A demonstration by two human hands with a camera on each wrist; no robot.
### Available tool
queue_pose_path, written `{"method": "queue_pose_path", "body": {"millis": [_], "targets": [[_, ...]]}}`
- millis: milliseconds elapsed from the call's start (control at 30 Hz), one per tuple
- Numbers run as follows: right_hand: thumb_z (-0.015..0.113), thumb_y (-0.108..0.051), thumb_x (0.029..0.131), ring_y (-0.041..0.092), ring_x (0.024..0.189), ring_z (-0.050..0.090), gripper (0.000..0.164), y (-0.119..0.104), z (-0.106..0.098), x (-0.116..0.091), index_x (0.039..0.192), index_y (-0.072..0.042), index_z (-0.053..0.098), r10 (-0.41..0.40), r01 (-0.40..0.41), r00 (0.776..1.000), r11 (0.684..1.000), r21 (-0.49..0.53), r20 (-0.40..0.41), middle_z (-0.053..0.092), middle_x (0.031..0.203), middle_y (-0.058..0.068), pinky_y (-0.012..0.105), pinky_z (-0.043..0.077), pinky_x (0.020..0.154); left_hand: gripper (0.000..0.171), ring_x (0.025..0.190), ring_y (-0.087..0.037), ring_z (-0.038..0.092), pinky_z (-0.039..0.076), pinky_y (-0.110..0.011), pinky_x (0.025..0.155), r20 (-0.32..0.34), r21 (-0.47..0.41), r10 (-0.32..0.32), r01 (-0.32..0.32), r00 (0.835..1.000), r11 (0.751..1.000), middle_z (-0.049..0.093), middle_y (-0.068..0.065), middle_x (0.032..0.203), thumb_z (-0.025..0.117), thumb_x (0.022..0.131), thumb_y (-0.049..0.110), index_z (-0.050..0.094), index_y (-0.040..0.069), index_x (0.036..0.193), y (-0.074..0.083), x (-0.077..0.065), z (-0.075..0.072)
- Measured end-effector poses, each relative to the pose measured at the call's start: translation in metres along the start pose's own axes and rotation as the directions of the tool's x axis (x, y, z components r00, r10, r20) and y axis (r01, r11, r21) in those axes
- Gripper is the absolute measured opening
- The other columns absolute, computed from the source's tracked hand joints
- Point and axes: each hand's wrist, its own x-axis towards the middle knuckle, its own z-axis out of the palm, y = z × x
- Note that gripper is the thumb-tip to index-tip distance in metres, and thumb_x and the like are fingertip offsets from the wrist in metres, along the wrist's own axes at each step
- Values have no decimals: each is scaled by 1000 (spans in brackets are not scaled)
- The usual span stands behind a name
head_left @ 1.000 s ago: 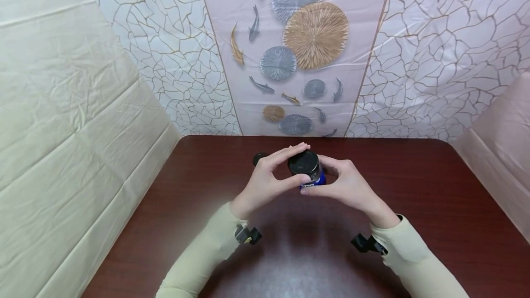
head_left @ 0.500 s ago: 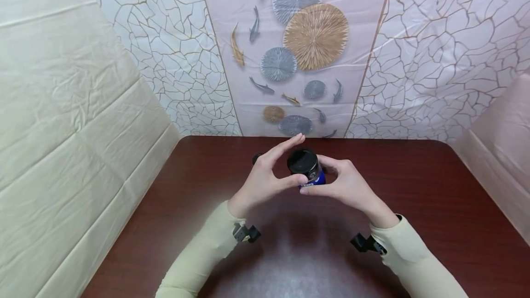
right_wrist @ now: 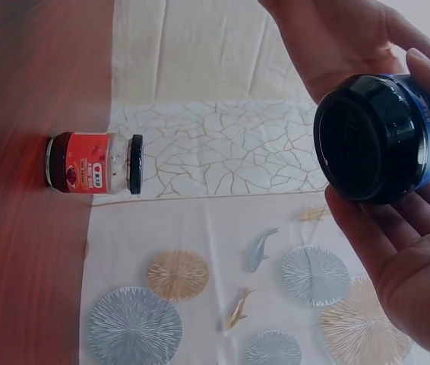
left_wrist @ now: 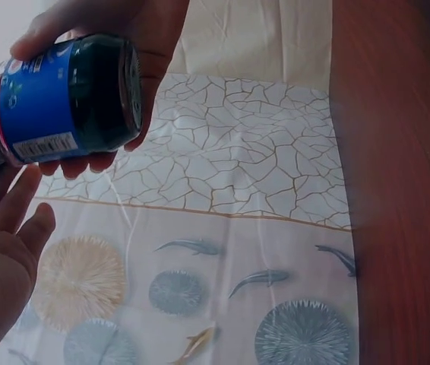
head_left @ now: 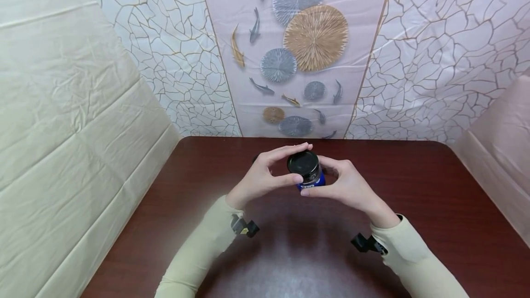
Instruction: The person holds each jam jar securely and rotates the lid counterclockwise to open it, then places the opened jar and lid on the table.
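A glass jar point(head_left: 318, 180) with a blue label and a black lid point(head_left: 303, 163) is held in the air above the table, slightly tilted. My right hand point(head_left: 348, 184) grips its body, thumb at the near side and fingers behind. Around the lid curls my left hand point(head_left: 265, 174), thumb at the near edge, fingers along the far edge. In the right wrist view the dark base of the jar point(right_wrist: 355, 141) faces the camera. The left wrist view shows the blue label point(left_wrist: 36, 103) with a barcode, and the right hand's fingertips below it.
A second jar point(right_wrist: 86, 163), with a red label and black lid, stands on the table further back; in the head view it is mostly hidden behind my left hand. The dark red-brown table point(head_left: 414, 187) ends at a patterned cloth backdrop point(head_left: 290, 59).
Half a second ago the left fingers were lifted away from the lid; now they have come down around its far edge again. The right hand and the jar have hardly moved.
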Motion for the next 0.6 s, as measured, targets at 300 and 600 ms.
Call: {"method": "queue_pose_path", "body": {"millis": [300,600], "targets": [[91,-22,76,17,97,69,54,1,-1,-1,126,-25,68,2,-2,1000,1000,-21,-19,72,110,-10,29,56,78,61,136,-15,50,37,-36,114,-130,133,-16,33,991,991,57,2,145,79,89,9,56,11,145,4,-5,14],[91,-22,76,16,96,69,53,2,-2,-2,124,-25,69,11,-12,999,999,-35,-39,73,108,-10,28,57,77,66,137,-13,48,36,-35,114,-126,165,-31,52,992,985,56,3,145,78,90,12,50,14,149,9,-3,15]]}}
